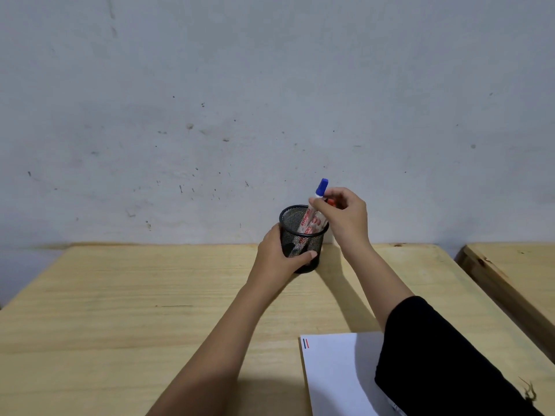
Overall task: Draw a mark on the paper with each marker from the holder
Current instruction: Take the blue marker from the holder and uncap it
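Observation:
A black mesh holder [300,232] stands near the far edge of the wooden table, tilted slightly toward me. My left hand [279,256] is wrapped around its lower left side. My right hand [345,217] pinches the upper barrel of a blue-capped marker [322,187] whose lower end is inside the holder. A red-capped marker [331,202] leans in the holder behind my fingers, mostly hidden. White paper [336,373] lies at the near right, with a short blue line and a short red line [305,343] side by side in its top left corner.
The wooden table [150,310] runs up to a scuffed grey wall [210,115]. A second wooden table [516,274] stands to the right, across a narrow gap. My black sleeve [444,355] covers part of the paper.

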Tool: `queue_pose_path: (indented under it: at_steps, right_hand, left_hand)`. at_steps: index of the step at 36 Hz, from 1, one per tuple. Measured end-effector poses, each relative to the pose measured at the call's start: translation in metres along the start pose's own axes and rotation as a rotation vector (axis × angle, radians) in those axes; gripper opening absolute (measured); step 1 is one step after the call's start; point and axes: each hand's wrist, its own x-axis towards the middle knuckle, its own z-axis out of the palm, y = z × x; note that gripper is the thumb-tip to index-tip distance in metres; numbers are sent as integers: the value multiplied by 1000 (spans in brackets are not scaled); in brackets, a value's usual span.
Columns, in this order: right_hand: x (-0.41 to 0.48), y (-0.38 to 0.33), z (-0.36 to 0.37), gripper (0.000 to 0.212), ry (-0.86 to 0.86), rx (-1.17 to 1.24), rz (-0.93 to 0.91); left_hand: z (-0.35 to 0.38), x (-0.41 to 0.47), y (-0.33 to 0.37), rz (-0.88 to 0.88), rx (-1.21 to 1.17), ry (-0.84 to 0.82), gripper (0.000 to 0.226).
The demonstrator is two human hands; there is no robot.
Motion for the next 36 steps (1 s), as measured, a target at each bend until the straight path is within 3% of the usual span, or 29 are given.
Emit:
queue_pose_path:
  at_steps: [13,19,25,29,36]
  right_hand:
    - [-18,-73,-18,16,15,182,-306]
    - [-44,-90,-32,21,-24,114,-402]
    - [-82,-80,-47,17,-69,23,-355]
    - [-110,-70,-55,19,-103,-83,-346]
    - [-140,-69,-67,19,-182,-295,-436]
  left_hand:
    - [-1,-7,17,-88,124,32,57]
    - [-8,-25,38,-107,151,119,52]
    - [-25,-65,85,87,-240,228,20]
    - [-37,-87,113,189,-297,163,12]
    - [-50,-117,137,247,-159,-28,10]
